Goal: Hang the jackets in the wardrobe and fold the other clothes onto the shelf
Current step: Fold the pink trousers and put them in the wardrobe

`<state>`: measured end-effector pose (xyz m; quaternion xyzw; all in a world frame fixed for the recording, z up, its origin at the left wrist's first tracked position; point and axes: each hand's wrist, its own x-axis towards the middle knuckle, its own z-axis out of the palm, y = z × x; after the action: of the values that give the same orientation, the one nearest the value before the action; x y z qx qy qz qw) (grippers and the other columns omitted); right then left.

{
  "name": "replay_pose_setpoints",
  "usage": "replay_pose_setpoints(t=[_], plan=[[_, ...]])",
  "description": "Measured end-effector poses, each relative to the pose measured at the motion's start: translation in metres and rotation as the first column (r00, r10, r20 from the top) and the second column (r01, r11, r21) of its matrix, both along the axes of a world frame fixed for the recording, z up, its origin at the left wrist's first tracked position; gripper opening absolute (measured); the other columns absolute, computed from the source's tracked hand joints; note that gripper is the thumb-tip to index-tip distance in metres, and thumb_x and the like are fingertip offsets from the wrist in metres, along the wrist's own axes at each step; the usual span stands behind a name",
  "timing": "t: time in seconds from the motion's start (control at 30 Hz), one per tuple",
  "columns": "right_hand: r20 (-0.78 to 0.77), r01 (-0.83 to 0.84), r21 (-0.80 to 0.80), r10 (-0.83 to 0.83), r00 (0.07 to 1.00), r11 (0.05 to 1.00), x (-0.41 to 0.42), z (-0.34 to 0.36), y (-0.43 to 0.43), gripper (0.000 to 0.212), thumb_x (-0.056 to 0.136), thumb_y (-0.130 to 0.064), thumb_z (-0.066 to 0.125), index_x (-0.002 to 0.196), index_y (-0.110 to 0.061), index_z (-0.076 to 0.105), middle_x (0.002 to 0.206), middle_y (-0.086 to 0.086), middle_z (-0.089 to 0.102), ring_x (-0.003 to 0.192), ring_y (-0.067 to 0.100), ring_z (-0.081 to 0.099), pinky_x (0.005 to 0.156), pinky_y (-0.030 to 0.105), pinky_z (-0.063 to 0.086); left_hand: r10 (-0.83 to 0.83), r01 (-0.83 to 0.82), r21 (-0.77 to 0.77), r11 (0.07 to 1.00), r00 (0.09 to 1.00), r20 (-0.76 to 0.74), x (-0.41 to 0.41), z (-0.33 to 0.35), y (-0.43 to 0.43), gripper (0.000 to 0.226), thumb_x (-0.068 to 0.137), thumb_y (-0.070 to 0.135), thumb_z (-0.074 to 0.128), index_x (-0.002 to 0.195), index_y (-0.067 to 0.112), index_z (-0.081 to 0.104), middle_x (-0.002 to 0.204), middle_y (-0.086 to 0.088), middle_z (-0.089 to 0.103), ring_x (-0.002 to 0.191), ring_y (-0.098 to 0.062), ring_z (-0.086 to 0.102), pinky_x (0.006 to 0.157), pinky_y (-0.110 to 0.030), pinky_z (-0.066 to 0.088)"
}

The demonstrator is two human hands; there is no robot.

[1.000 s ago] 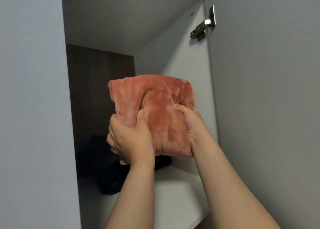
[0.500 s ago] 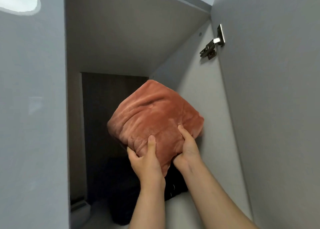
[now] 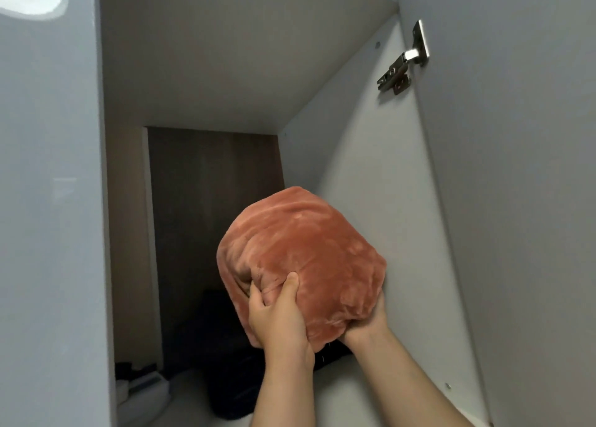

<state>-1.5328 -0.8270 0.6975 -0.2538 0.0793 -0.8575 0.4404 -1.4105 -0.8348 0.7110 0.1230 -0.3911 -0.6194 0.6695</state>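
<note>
Now that the bundle (image 3: 303, 259) has tipped from upright to near flat and gone deeper inside, shelving looks close. Left hand (image 3: 280, 317) grips its near edge, thumb pressed on top. Right hand (image 3: 367, 325) has slid underneath and carries it; its fingers are hidden, so I can't tell the grip. Both arms reach up and forward. Bundle is held off the shelf (image 3: 348, 394), with dark clothes (image 3: 232, 362) below the hands.

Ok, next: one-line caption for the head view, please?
The left hand and right hand hold a folded rust-pink fleece up inside the open wardrobe, above dark clothes on its white shelf.
</note>
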Motion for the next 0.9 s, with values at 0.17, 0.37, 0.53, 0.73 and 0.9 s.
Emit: replay_pose_setpoints(t=[0.17, 0.37, 0.53, 0.73, 0.9], plan=[[0.012, 0.091, 0.039, -0.092, 0.996, 0.995, -0.013, 0.028, 0.002, 0.052, 0.103, -0.040, 0.041, 0.085, -0.011, 0.080, 0.080, 0.011, 0.077, 0.078, 0.031, 0.074, 0.060, 0.036, 0.059, -0.035, 0.033, -0.071, 0.997, 0.999, -0.031, -0.017, 0.027, -0.010, 0.034, 0.081, 0.019, 0.077, 0.108, 0.038, 0.071, 0.100, 0.006, 0.075, 0.088, -0.014, 0.074, 0.069, -0.033, 0.061], [-0.061, 0.115, 0.052, -0.112, 0.992, 0.992, -0.024, 0.060, -0.036, 0.039, 0.107, -0.004, 0.025, 0.099, -0.023, 0.058, 0.096, -0.002, 0.064, 0.075, 0.008, 0.070, 0.074, 0.030, 0.054, 0.252, -0.246, 0.110, 0.963, 0.966, -0.049, -0.053, 0.062, -0.050, 0.064, 0.062, 0.049, 0.082, 0.119, 0.027, 0.064, 0.112, 0.007, 0.067, 0.095, -0.012, 0.068, 0.075, -0.027, 0.056], [-0.133, 0.097, 0.179, -0.074, 0.988, 0.979, -0.008, 0.056, -0.085, 0.034, 0.100, -0.031, 0.047, 0.106, -0.008, 0.071, 0.108, 0.017, 0.072, 0.099, 0.031, 0.068, 0.090, 0.043, 0.054, 0.334, -0.305, 0.416, 0.857, 0.942, 0.002, -0.048, 0.017, -0.106, 0.045, 0.076, 0.039, 0.081, 0.107, 0.011, 0.064, 0.112, -0.003, 0.067, 0.101, -0.025, 0.065, 0.083, -0.036, 0.051], [-0.168, 0.232, 0.365, -0.181, 0.969, 0.902, -0.003, 0.039, -0.116, 0.043, 0.085, -0.019, 0.072, 0.127, -0.018, 0.063, 0.109, 0.014, 0.074, 0.097, 0.036, 0.071, 0.085, 0.060, 0.056, 0.498, -0.467, 0.309, 0.828, 0.867, -0.024, -0.041, 0.000, -0.120, 0.056, 0.070, 0.044, 0.080, 0.116, 0.016, 0.064, 0.112, -0.001, 0.064, 0.098, -0.017, 0.064, 0.083, -0.031, 0.052], [-0.332, 0.285, 0.515, -0.119, 0.936, 0.808, 0.012, 0.053, -0.126, 0.065, 0.078, -0.023, 0.073, 0.137, -0.016, 0.047, 0.121, 0.013, 0.066, 0.102, 0.035, 0.067, 0.091, 0.054, 0.056, 0.629, -0.634, -0.031, 0.773, 0.758, 0.170, -0.048, -0.002, -0.119, 0.070, 0.072, 0.033, 0.082, 0.135, 0.020, 0.056, 0.138, -0.008, 0.052, 0.127, -0.023, 0.050, 0.109, -0.038, 0.041]])
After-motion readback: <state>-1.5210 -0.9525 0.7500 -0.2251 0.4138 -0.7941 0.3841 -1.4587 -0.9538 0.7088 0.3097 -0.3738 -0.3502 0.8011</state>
